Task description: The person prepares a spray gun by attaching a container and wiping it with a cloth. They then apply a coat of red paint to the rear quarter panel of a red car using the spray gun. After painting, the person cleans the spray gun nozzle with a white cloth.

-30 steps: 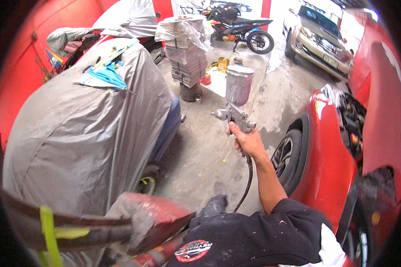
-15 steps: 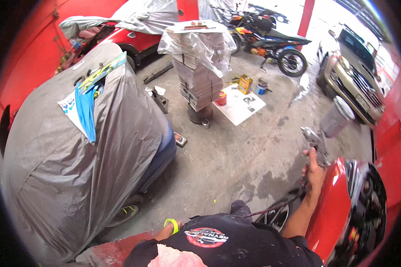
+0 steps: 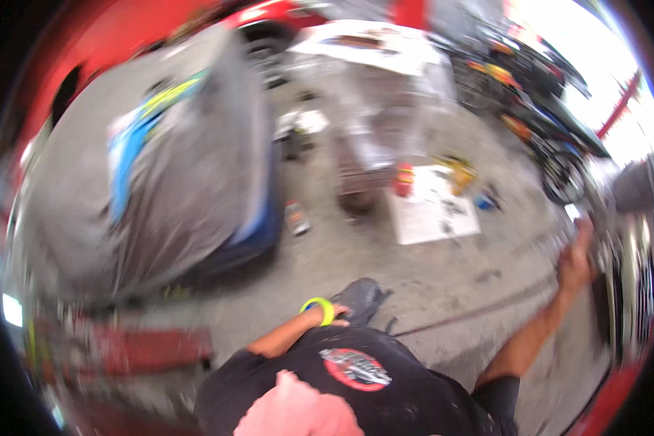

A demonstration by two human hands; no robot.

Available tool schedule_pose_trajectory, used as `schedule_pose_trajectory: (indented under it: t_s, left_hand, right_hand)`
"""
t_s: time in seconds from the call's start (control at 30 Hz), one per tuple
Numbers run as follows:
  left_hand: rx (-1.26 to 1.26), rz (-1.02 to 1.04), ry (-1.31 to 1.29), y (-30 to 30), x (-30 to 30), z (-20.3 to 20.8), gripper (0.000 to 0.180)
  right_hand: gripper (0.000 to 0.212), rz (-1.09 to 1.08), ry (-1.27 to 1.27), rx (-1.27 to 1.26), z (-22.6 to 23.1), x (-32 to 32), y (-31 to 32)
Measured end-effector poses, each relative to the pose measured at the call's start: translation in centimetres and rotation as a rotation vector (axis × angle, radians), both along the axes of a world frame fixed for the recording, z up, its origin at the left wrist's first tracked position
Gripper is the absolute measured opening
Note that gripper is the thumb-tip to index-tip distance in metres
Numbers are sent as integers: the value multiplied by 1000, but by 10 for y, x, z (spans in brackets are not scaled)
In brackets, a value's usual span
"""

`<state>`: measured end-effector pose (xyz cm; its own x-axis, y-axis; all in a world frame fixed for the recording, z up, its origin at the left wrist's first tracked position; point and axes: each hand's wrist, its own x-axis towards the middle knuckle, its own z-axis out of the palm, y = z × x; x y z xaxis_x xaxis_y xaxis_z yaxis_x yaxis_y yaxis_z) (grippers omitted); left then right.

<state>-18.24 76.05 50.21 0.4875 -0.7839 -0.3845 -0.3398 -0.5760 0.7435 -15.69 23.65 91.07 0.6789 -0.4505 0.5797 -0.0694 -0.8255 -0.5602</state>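
My right hand [image 3: 578, 258] is stretched out to the far right, closed around a spray gun [image 3: 572, 211]. The gun is badly smeared by motion; its grey cup [image 3: 636, 187] shows beyond the hand. A thin dark hose [image 3: 472, 311] runs from near my legs toward that hand. My left hand [image 3: 334, 315], below a bright yellow wristband [image 3: 326, 311], is low beside my thigh. Its fingers look loosely stretched, with nothing visible in them. A pink cloth [image 3: 298, 408] lies at the front of my dark shirt.
A car under a grey cover [image 3: 174, 196] stands on the left. Ahead, a tall plastic-draped stack [image 3: 374, 120] rises beside a white sheet [image 3: 418, 221] bearing a red can [image 3: 404, 180] and a yellow can [image 3: 458, 174]. A motorcycle [image 3: 552, 138] stands at the back right.
My view has swung to the right-hand side of my body differently: the red car part at lower right has mostly left view. My right hand with the spray gun appears farther right; my left hand shows more.
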Motion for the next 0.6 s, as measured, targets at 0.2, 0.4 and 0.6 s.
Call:
schedule_pose_trajectory:
  t_s: [0.2,0.4,0.6]
  left_hand:
    - [83,-99,168,-128,144,-73,56]
    - [6,-49,266,-328,329,11,92]
    - [-39,-424,321,-464,382,80,93]
  right_hand:
    - [18,-16,-125,273,-4,168,-21]
    - [30,67,118,709,-82,258,-89]
    - [24,137,17,686,-6,391,-181]
